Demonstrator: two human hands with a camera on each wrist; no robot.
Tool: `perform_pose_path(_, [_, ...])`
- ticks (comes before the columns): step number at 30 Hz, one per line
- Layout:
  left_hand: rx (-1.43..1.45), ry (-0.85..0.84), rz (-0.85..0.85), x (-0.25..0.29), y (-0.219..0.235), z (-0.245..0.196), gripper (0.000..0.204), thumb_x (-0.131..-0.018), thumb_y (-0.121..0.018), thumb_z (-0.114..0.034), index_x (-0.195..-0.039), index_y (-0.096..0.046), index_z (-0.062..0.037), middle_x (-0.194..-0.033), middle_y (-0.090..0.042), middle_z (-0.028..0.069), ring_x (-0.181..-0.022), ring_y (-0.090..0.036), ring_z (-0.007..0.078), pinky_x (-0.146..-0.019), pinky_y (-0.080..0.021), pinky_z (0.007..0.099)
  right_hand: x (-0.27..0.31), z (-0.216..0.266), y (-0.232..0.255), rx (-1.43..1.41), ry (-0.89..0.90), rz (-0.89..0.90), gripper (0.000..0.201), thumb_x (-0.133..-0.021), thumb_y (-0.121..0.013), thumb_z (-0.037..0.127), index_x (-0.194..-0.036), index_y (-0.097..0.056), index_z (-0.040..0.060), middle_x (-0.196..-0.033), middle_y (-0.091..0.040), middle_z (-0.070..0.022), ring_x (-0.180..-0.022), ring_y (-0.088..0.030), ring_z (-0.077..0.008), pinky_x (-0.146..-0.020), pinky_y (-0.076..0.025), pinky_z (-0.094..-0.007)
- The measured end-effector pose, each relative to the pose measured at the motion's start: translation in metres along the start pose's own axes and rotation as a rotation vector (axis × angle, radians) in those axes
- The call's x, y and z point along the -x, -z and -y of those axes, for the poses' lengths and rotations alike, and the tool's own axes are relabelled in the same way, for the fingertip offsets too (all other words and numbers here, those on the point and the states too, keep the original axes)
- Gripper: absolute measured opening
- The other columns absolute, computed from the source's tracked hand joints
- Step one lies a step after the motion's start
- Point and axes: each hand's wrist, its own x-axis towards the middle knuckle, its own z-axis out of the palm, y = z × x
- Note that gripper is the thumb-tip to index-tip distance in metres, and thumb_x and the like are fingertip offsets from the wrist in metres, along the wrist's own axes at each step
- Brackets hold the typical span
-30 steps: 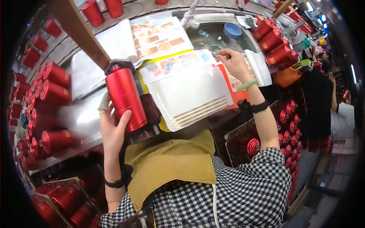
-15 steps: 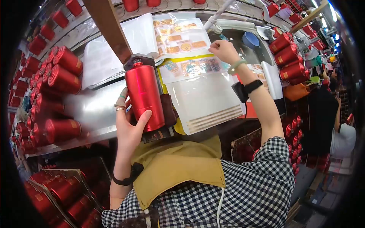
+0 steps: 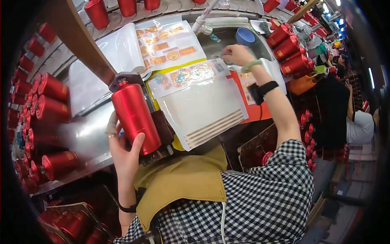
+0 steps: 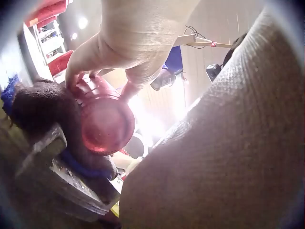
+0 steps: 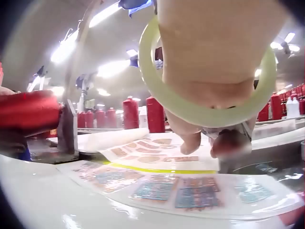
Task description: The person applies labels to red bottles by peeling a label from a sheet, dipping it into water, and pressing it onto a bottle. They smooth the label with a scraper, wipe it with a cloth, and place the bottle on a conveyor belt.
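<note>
My left hand [image 3: 124, 152] grips a red metal bottle [image 3: 136, 118] from its left side, thumb over the near end and a ring on one finger. The bottle lies tilted in a dark cradle [image 3: 162, 126]; in the left wrist view its round base [image 4: 108, 126] faces the camera. My right hand [image 3: 239, 55] hangs over the sink's near edge with fingers loosely curled, just beyond a sheet of shiny decals [image 3: 191, 76]. In the right wrist view the thumb [image 5: 190, 142] stands apart from the fingers, nothing visible between. Below the decals lies a white sheet [image 3: 203, 105].
A larger printed decal sheet [image 3: 168, 44] lies behind, beside a rolled white sheet [image 3: 122, 44]. The sink [image 3: 219, 34] holds a blue bowl [image 3: 245, 36]. Red bottles [image 3: 53, 105] stack at left and more [image 3: 288, 49] at right. A wooden post [image 3: 87, 44] rises by the cradle.
The head view swung right and back. My right hand has drawn in its fingers and shifted slightly left, beyond the decal sheet. My left hand keeps its grip on the bottle.
</note>
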Motion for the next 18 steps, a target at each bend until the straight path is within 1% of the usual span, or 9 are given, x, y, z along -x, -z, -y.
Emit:
perform_pose_path(1, [0.0, 0.008, 0.003, -0.001, -0.001, -0.001, 0.085, -0.09, -0.076, -0.002, -0.161, -0.03, -0.0037, -0.155, -0.041, 0.0185, -0.133, -0.053, 0.0282, -0.108, -0.051, 0.0413, 0.016, -0.013, 0.014, -0.055, -0.061, 0.014, 0.038, -0.084, -0.077, 0.033, -0.103, -0.076, 0.0007, -0.099, -0.077, -0.0208, -0.095, -0.075, -0.0344, -0.088, -0.056, -0.0428])
perform_pose_path(2, [-0.03, 0.002, -0.006, -0.001, -0.001, -0.002, 0.085, -0.09, -0.076, -0.002, -0.161, -0.03, -0.0036, -0.155, -0.041, 0.019, -0.133, -0.053, 0.0282, -0.108, -0.051, 0.0414, 0.028, -0.028, 0.021, -0.015, -0.078, 0.012, 0.036, -0.084, -0.079, 0.031, -0.102, -0.077, 0.0003, -0.096, -0.077, -0.0197, -0.093, -0.075, -0.0322, -0.086, -0.057, -0.0421])
perform_pose_path(5, [-0.021, 0.001, 0.008, -0.001, -0.002, -0.002, 0.083, -0.091, -0.075, -0.002, -0.161, -0.03, -0.0033, -0.154, -0.041, 0.0201, -0.133, -0.053, 0.0279, -0.108, -0.05, 0.0409, 0.066, -0.021, 0.043, 0.012, -0.145, 0.075, 0.039, -0.079, -0.085, 0.021, -0.11, -0.075, -0.0002, -0.107, -0.077, -0.0189, -0.103, -0.075, -0.0305, -0.091, -0.057, -0.0403])
perform_pose_path(9, [-0.081, -0.055, -0.01, -0.001, -0.002, 0.0, 0.082, -0.092, -0.074, -0.001, -0.161, -0.029, -0.0026, -0.155, -0.041, 0.0193, -0.133, -0.053, 0.0278, -0.109, -0.049, 0.0405, 0.061, -0.058, 0.041, -0.006, -0.184, 0.044, 0.044, -0.076, -0.087, 0.019, -0.114, -0.075, 0.0004, -0.11, -0.077, -0.0192, -0.105, -0.074, -0.031, -0.093, -0.056, -0.0406])
perform_pose_path(11, [-0.056, -0.023, 0.004, 0.0, -0.002, -0.003, 0.082, -0.092, -0.073, -0.001, -0.161, -0.029, -0.0019, -0.155, -0.041, 0.0189, -0.134, -0.052, 0.028, -0.11, -0.048, 0.0412, 0.054, -0.071, 0.035, 0.03, -0.045, 0.065, 0.049, -0.073, -0.088, 0.017, -0.117, -0.074, -0.0002, -0.111, -0.077, -0.0187, -0.105, -0.074, -0.0319, -0.093, -0.056, -0.0403])
perform_pose_path(13, [-0.063, -0.028, -0.005, 0.0, -0.001, -0.001, 0.082, -0.092, -0.073, -0.002, -0.161, -0.029, -0.0014, -0.155, -0.04, 0.0186, -0.135, -0.051, 0.0279, -0.111, -0.048, 0.0417, 0.047, -0.065, 0.027, 0.084, -0.04, 0.125, 0.055, -0.074, -0.089, 0.017, -0.124, -0.071, -0.0016, -0.112, -0.077, -0.0159, -0.103, -0.074, -0.0283, -0.092, -0.056, -0.0373])
perform_pose_path(15, [-0.031, -0.013, -0.007, 0.0, -0.002, -0.001, 0.083, -0.091, -0.074, -0.002, -0.161, -0.029, -0.0015, -0.156, -0.04, 0.0186, -0.136, -0.05, 0.0277, -0.111, -0.047, 0.0419, 0.039, -0.058, 0.023, 0.0, -0.133, 0.307, 0.061, -0.077, -0.09, 0.021, -0.129, -0.067, -0.0034, -0.113, -0.077, -0.0131, -0.102, -0.072, -0.0218, -0.091, -0.056, -0.0334])
perform_pose_path(16, [-0.03, -0.014, -0.015, 0.0, -0.003, -0.002, 0.083, -0.091, -0.074, -0.002, -0.161, -0.029, -0.0015, -0.156, -0.04, 0.0186, -0.136, -0.05, 0.0277, -0.111, -0.047, 0.0419, 0.026, -0.069, 0.016, -0.095, -0.161, 0.35, 0.067, -0.083, -0.087, 0.028, -0.138, -0.063, -0.0013, -0.109, -0.077, -0.0095, -0.098, -0.07, -0.0149, -0.087, -0.055, -0.0308])
perform_pose_path(18, [-0.03, -0.007, -0.027, 0.0, -0.003, -0.002, 0.084, -0.091, -0.075, -0.003, -0.161, -0.029, -0.0017, -0.156, -0.04, 0.0181, -0.136, -0.051, 0.0272, -0.111, -0.048, 0.0417, 0.011, -0.082, 0.005, -0.133, -0.202, 0.398, 0.068, -0.085, -0.085, 0.03, -0.142, -0.061, 0.0001, -0.106, -0.077, -0.0084, -0.096, -0.07, -0.0133, -0.086, -0.055, -0.0308])
